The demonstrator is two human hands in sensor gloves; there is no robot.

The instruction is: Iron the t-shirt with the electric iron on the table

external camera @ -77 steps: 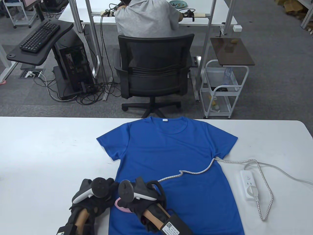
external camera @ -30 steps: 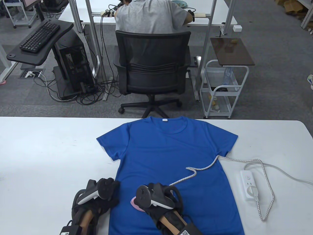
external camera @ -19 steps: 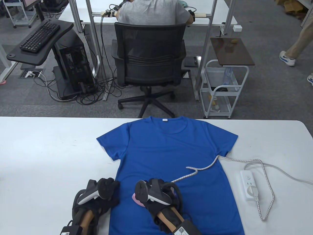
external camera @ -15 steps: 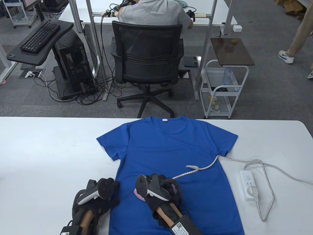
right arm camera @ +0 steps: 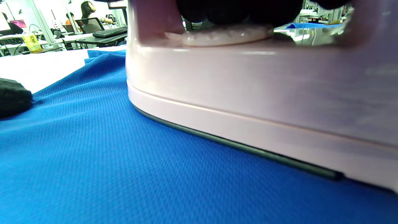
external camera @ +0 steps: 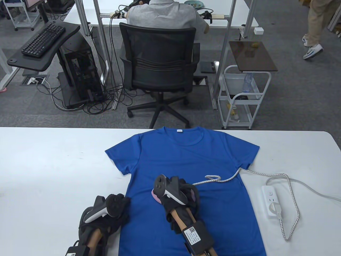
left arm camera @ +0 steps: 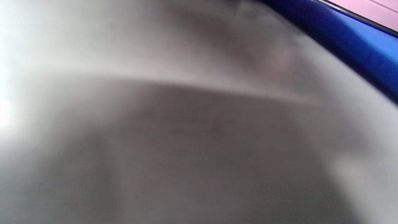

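Note:
A blue t-shirt lies flat on the white table, neck at the far edge. My right hand grips the handle of a pink electric iron that rests flat on the shirt's lower middle. In the right wrist view the iron sits on the blue cloth, with my gloved fingers wrapped over its handle. My left hand rests at the shirt's lower left edge; how its fingers lie is hidden. The left wrist view is blurred and shows only a strip of blue cloth.
The iron's braided cord runs right across the shirt to a white power strip on the table's right side, where it loops. An office chair and a white cart stand beyond the far edge.
My right hand has slid the iron from the lower left of the shirt rightward and then away toward the middle. The cord has bunched up. The left hand has stayed at the hem.

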